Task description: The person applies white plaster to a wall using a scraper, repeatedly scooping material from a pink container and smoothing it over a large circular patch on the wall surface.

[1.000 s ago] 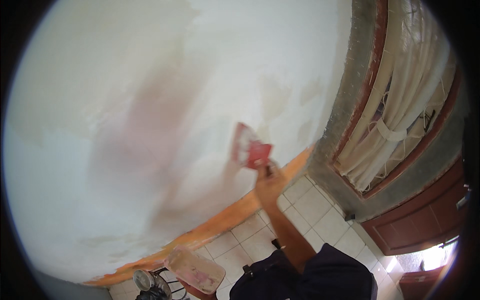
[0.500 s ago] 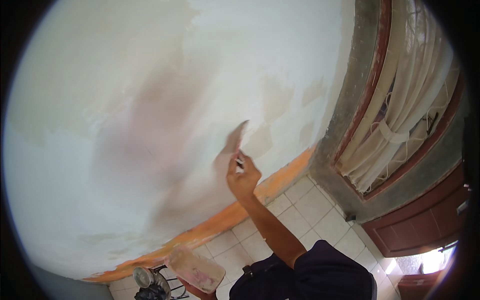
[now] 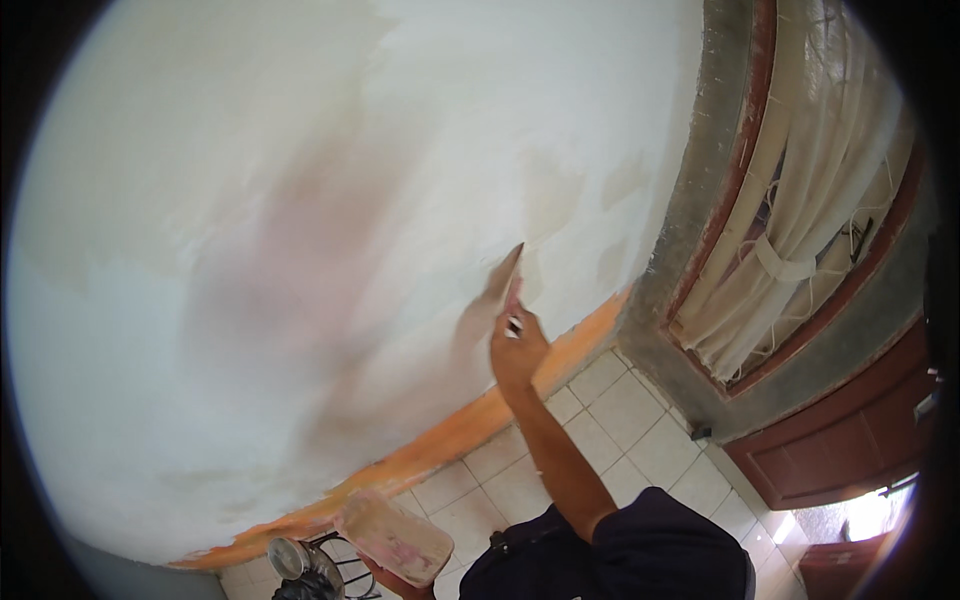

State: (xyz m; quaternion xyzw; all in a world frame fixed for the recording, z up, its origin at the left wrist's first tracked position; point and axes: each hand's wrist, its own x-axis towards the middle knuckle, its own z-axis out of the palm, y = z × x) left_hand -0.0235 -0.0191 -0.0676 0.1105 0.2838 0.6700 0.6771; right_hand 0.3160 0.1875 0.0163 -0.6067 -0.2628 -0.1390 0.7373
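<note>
While a red putty knife (image 3: 513, 292) is being pinched by the right hand (image 3: 519, 350) at the patchy white wall (image 3: 470, 120), a smeared tray (image 3: 398, 536) is being held by the left hand (image 3: 393, 582), fingers hidden, so their grip can't be told. The lower-left corner's being crowded by a round container (image 3: 289, 558) and black bundle (image 3: 305, 586). The wall's being bordered by an orange strip (image 3: 450, 440) below and grey surround (image 3: 655, 325) at right, tiled floor (image 3: 628, 412) being seen past the strip.
</note>
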